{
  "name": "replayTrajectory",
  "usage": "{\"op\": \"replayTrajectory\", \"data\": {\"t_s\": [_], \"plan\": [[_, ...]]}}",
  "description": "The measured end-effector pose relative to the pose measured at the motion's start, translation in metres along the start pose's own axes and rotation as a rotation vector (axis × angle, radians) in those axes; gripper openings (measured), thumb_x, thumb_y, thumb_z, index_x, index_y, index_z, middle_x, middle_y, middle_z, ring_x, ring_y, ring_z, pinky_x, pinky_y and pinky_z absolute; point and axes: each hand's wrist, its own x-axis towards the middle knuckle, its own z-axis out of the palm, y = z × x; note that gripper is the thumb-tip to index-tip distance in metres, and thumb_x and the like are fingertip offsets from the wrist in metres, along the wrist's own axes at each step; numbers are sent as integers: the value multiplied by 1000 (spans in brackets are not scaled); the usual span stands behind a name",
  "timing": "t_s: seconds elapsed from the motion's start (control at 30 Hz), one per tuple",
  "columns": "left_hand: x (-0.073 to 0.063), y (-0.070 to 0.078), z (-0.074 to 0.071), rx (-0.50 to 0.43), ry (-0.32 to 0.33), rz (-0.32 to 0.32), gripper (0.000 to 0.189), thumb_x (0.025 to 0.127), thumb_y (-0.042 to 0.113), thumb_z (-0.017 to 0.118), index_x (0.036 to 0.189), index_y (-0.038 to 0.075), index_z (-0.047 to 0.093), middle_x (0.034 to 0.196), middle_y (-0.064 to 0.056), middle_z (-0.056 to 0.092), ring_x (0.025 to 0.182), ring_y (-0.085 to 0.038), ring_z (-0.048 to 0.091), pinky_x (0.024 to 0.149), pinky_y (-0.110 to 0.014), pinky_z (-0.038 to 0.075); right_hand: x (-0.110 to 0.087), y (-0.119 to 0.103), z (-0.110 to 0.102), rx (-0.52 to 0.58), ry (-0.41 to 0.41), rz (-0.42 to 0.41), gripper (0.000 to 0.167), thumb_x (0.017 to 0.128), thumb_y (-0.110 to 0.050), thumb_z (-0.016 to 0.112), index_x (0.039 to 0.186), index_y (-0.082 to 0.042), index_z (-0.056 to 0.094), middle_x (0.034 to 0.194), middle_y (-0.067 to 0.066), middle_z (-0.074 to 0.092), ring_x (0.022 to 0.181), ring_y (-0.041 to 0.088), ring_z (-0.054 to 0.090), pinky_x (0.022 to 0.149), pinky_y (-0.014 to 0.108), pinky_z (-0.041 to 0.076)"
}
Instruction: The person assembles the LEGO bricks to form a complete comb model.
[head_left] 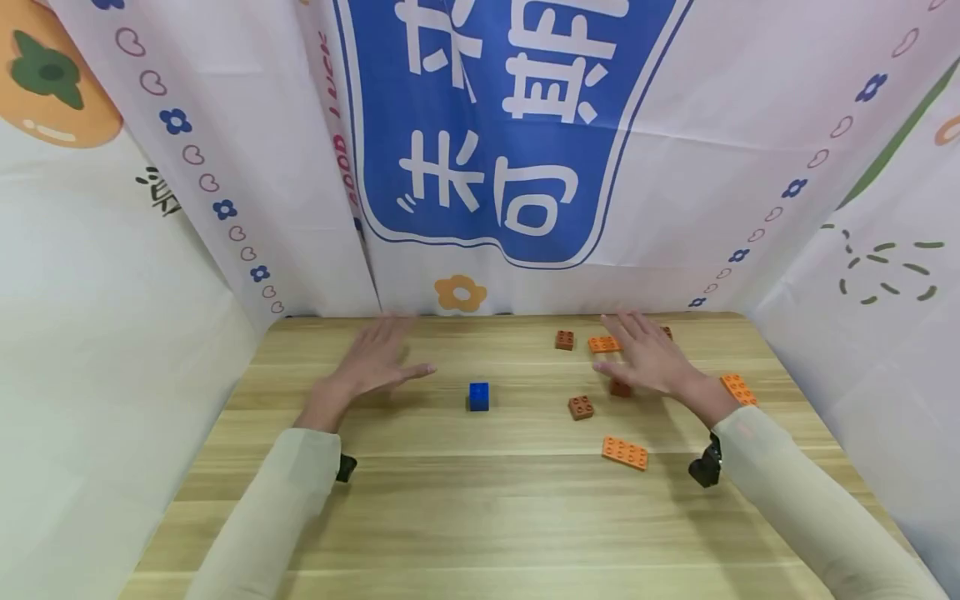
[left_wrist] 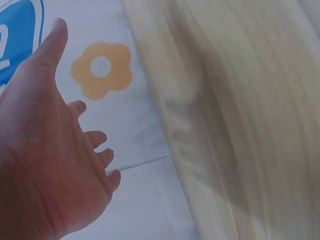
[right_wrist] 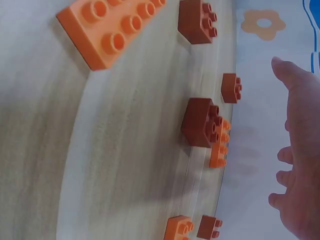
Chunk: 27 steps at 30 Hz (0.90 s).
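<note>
Both hands reach forward above the table with fingers extended and nothing in their grasp. The left hand (head_left: 371, 358) is at the left, its thumb pointing toward a blue brick (head_left: 478, 397). In the left wrist view the left palm (left_wrist: 55, 155) shows bare. The right hand (head_left: 648, 358) hovers over the bricks at the right, overlapping a brown brick (head_left: 621, 388) and a thin orange brick (head_left: 603, 344). Its thumb and fingers (right_wrist: 285, 155) are apart from the bricks in the right wrist view. Nearer the middle lies another brown brick (head_left: 581, 407).
Toward the front lies a long orange brick (head_left: 625, 452), with another orange brick (head_left: 738, 389) near the right edge. A brown brick (head_left: 565, 340) sits at the back of the wooden table (head_left: 450, 517). Printed white cloth (head_left: 675, 208) hangs behind and at both sides.
</note>
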Motion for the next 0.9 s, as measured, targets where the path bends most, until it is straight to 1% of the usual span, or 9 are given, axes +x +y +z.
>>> {"op": "replayTrajectory", "data": {"t_s": [0.07, 0.17, 0.3, 0.4, 0.6, 0.77, 0.9], "plan": [[-1, 4, 3, -8, -5, 18, 112, 92, 78, 60, 170, 10, 17, 175, -24, 9, 162, -46, 5, 127, -68, 6, -2, -3, 0, -7, -12, -10, 94, 102, -64, 57, 168, -7, 23, 174, 25, 14, 159, 51, 13, 126, 69, 15], [-1, 10, 8, 10, -13, 38, 112, 91, 78, 62, 169, 10, 19, 175, -23, 11, 161, -46, 9, 128, -67, 9, -4, -9, 0, -7, -21, -37, 93, 102, -63, 58, 168, -6, 24, 174, 26, 14, 159, 51, 12, 127, 67, 14], [-3, 16, 15, 7, -27, 61, 113, 90, 76, 66, 169, 8, 22, 176, -22, 11, 161, -45, 12, 128, -64, 11, -8, -17, 1, -9, -6, -105, 91, 102, -58, 62, 166, -3, 29, 172, 28, 21, 158, 52, 17, 124, 69, 21], [-4, 21, 21, -21, -38, 87, 114, 88, 74, 71, 168, 7, 24, 175, -23, 14, 161, -45, 14, 129, -63, 12, -11, -22, 3, 0, 2, -160, 89, 101, -54, 66, 164, -1, 32, 169, 29, 27, 156, 53, 22, 123, 68, 25], [-4, 30, 29, -93, -80, 125, 117, 84, 70, 79, 168, 9, 25, 174, -23, 18, 160, -45, 19, 127, -64, 18, -17, -32, 8, 37, -40, -228, 89, 99, -50, 72, 163, 0, 35, 167, 28, 33, 155, 49, 30, 125, 62, 26], [-5, 40, 33, -171, -113, 155, 114, 83, 57, 87, 167, 7, 29, 174, -23, 20, 159, -44, 22, 126, -64, 23, -21, -36, 14, 55, -45, -292, 85, 96, -47, 77, 158, 1, 43, 162, 26, 43, 149, 47, 40, 121, 62, 34], [-4, 47, 37, -237, -135, 181, 109, 83, 46, 91, 164, 2, 32, 171, -27, 22, 158, -47, 23, 125, -65, 25, -22, -38, 18, 59, -39, -325, 81, 94, -44, 81, 154, 2, 50, 156, 24, 51, 145, 43, 48, 119, 59, 40]]}}
